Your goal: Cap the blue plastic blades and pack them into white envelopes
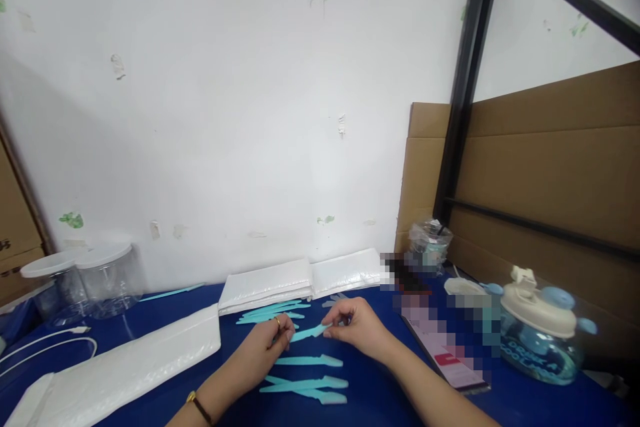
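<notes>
I'm seeing two razors [303,387] lying crossed on the near side of the held razor [313,331], and a single razor [305,361] is lying between them and it. The left hand [273,340], wearing a ring [278,323] above a wristband [199,407], is tilting inward and pinching the held razor's handle; the right hand [355,327] is arching over the other end, thumb and forefinger pinching it, the remaining fingers curling. The fingers are hiding both its ends. Just beyond the held razor, a pile of razors [273,313] is lying too tangled to count. Farther beyond, white envelopes [267,285] are lying before the wall [240,113]. Well to the held razor's right, a jug [543,340] is showing "DRINK A" and "COOL", the rest being hard to read; between the two, a pink packet [445,347] is lying partly blurred into blocks. Well to its left, beyond two tubs [113,287], a box [17,227] is bearing dark marks, cut off and unreadable.
</notes>
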{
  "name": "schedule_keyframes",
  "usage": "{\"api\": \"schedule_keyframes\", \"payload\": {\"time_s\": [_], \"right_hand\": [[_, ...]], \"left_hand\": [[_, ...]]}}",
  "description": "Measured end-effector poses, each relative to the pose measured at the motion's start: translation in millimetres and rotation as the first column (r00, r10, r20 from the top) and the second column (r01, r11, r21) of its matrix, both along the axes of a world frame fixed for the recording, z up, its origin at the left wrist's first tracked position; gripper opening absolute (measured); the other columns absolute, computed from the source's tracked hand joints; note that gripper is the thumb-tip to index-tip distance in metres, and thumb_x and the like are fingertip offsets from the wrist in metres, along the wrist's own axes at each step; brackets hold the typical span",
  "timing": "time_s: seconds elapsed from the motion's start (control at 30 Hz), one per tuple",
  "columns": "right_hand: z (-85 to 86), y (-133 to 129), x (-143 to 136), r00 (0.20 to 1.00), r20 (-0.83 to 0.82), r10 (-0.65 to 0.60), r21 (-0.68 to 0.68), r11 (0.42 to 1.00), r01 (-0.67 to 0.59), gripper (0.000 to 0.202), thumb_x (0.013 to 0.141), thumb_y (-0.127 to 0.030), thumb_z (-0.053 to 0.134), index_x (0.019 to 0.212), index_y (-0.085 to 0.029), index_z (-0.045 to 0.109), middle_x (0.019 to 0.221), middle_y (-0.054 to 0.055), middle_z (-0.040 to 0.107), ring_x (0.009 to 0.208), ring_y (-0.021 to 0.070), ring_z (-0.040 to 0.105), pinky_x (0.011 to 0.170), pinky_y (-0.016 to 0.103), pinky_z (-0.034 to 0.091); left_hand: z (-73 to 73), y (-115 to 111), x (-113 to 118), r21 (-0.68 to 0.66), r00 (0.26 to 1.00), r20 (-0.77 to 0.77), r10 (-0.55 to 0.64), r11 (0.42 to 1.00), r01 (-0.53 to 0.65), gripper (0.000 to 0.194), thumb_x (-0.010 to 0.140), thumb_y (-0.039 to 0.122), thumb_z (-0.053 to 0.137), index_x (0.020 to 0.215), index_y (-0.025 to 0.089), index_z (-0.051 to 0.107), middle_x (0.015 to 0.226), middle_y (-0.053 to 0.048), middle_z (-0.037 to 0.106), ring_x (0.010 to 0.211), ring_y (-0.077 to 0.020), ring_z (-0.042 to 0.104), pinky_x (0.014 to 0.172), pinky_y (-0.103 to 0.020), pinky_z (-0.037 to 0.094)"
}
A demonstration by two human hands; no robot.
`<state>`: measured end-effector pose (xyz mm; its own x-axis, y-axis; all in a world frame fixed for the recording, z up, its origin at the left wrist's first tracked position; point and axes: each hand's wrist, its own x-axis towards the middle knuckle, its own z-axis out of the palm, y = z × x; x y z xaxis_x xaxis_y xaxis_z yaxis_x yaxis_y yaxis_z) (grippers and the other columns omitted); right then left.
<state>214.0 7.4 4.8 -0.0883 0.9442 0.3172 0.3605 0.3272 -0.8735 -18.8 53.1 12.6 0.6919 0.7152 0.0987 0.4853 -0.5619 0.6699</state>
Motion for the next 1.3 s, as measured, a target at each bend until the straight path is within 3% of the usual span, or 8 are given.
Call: {"api": "schedule_keyframes", "payload": {"time_s": [0.1,0.23,0.37,0.47,0.67,0.83,1.13,1.3], "right_hand": [[6.4,-2,14,0.993,0.115,0.032,-0.008,0.999,-0.032,0.016,0.065,-0.026,0.075,0.08,-0.019,0.074,0.07,0.001,0.066,0.061,0.0137,0.057,0.057,0.023,0.041],[6.6,1,38,0.951,0.299,-0.081,0.062,0.996,0.065,0.012,0.075,-0.022,0.062,0.08,-0.021,0.073,0.081,0.003,0.065,0.07,0.016,0.058,0.065,0.025,0.043],[-2.0,3,47,0.865,0.495,-0.086,0.013,0.996,0.092,0.014,0.068,-0.016,0.066,0.08,-0.021,0.071,0.081,0.002,0.06,0.07,0.0153,0.056,0.064,0.024,0.042],[-6.6,4,45,0.852,0.521,-0.051,-0.04,0.996,0.083,0.01,0.066,-0.011,0.066,0.073,-0.019,0.068,0.08,0.001,0.058,0.07,0.0141,0.055,0.062,0.022,0.04],[-4.2,5,38,0.944,0.32,-0.079,-0.104,0.988,0.118,0.007,0.071,-0.011,0.058,0.072,-0.017,0.061,0.066,0.0,0.061,0.059,0.0121,0.053,0.053,0.02,0.038],[-0.9,4,21,1.0,-0.001,0.007,-0.151,0.989,-0.007,0.006,0.074,-0.02,0.058,0.076,-0.016,0.062,0.063,0.0,0.063,0.053,0.0113,0.054,0.052,0.021,0.042],[-3.5,4,10,0.994,-0.107,-0.032,-0.1,0.995,0.021,0.016,0.065,-0.03,0.071,0.07,-0.016,0.067,0.054,-0.002,0.058,0.049,0.01,0.049,0.049,0.021,0.037],[-3.0,4,5,0.992,-0.08,-0.094,-0.056,0.994,0.09,0.01,0.063,-0.026,0.071,0.067,-0.016,0.07,0.056,0.0,0.062,0.051,0.0106,0.05,0.05,0.022,0.038]], "left_hand": [[0.9,7,-7,0.088,0.997,-0.06,0.046,0.995,-0.041,0.02,0.088,0.035,0.04,0.089,0.021,0.055,0.082,0.001,0.058,0.074,-0.014,0.051,0.069,-0.024,0.039],[-4.3,26,-21,0.319,0.972,-0.143,0.185,0.938,-0.132,0.016,0.081,0.023,0.049,0.094,0.022,0.059,0.098,-0.003,0.06,0.093,-0.0189,0.053,0.083,-0.029,0.038],[-10.4,35,-28,0.389,0.952,-0.214,0.218,0.913,-0.122,0.019,0.083,0.024,0.048,0.097,0.025,0.06,0.1,-0.003,0.059,0.097,-0.0198,0.053,0.082,-0.03,0.037],[-12.2,35,-27,0.401,0.948,-0.22,0.229,0.907,-0.126,0.015,0.083,0.024,0.049,0.092,0.024,0.061,0.097,-0.003,0.059,0.096,-0.0197,0.053,0.081,-0.029,0.037],[-12.0,35,-25,0.376,0.952,-0.21,0.222,0.917,-0.131,0.008,0.081,0.022,0.05,0.081,0.02,0.058,0.091,-0.003,0.059,0.09,-0.0189,0.052,0.079,-0.028,0.037],[-7.1,28,-17,0.334,0.956,-0.202,0.211,0.933,-0.135,0.011,0.083,0.026,0.048,0.081,0.02,0.057,0.085,-0.002,0.06,0.084,-0.0178,0.053,0.074,-0.027,0.036],[2.3,13,-6,0.263,0.974,-0.132,0.182,0.954,-0.143,0.011,0.081,0.027,0.048,0.08,0.021,0.057,0.081,-0.001,0.06,0.078,-0.0164,0.053,0.069,-0.025,0.034],[0.7,13,-5,0.176,0.984,-0.086,0.153,0.975,-0.136,0.014,0.082,0.03,0.047,0.079,0.02,0.056,0.075,0.0,0.058,0.069,-0.0141,0.051,0.063,-0.023,0.034]]}}
